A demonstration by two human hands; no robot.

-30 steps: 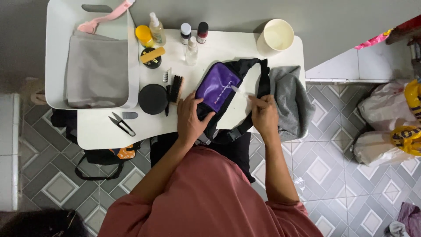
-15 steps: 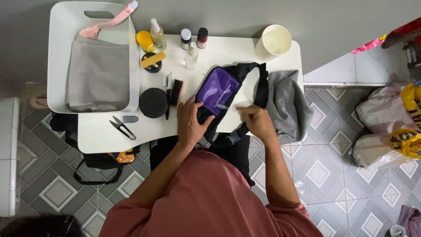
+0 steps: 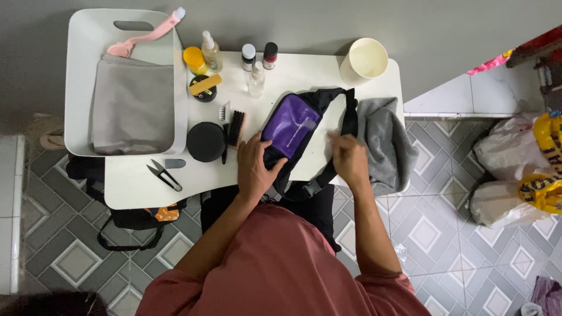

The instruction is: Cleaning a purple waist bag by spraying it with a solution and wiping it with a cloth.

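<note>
waist bag point(image 3: 293, 126): purple-black, on white bench point(image 3: 134, 187), beside grey cloth point(image 3: 386, 140) | left hand point(image 3: 256, 169) gripping bag edge | right hand point(image 3: 346, 157) blurred, grip unclear | soft, light, floppy; best held by body or strap

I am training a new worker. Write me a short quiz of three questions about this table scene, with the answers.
1. True or false: the left hand rests on the purple pouch.
2. Which lies right of the pouch? A) grey cloth B) snips C) round black tin
3. Fill in: the cream cup stands at the table's far ____ corner.

Key: 1 true; 2 A; 3 right. The right hand is blurred, beside the black strap.
</note>
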